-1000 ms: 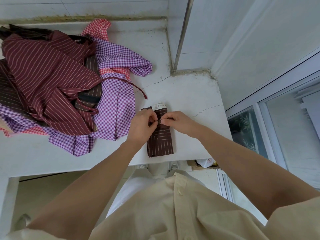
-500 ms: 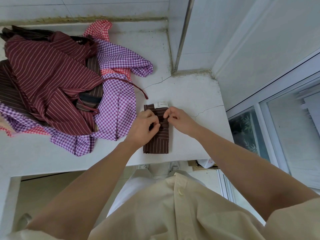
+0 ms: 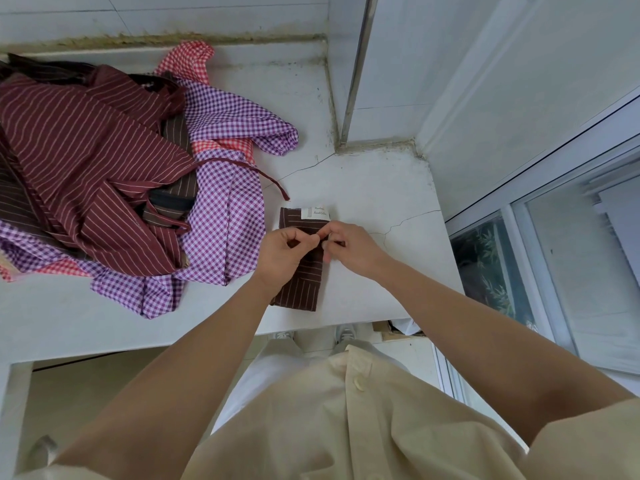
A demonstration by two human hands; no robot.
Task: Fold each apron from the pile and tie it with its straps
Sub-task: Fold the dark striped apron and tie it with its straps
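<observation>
A dark brown striped apron (image 3: 300,289), folded into a narrow bundle with a white label at its far end, lies on the white counter (image 3: 381,188). My left hand (image 3: 284,258) and my right hand (image 3: 353,249) meet over its middle, fingertips pinching the thin strap there. The strap itself is mostly hidden by my fingers. To the left is the pile of aprons (image 3: 104,174): a maroon striped one on top, purple and red gingham ones beneath.
A maroon strap (image 3: 273,183) trails from the pile towards the folded bundle. The counter's front edge runs just below the bundle. A wall corner with a metal strip (image 3: 356,81) stands behind, and a window (image 3: 540,271) is on the right.
The folded apron has shifted slightly and straightened on the counter. My hands have come closer together over its middle, fingertips now touching at the strap.
</observation>
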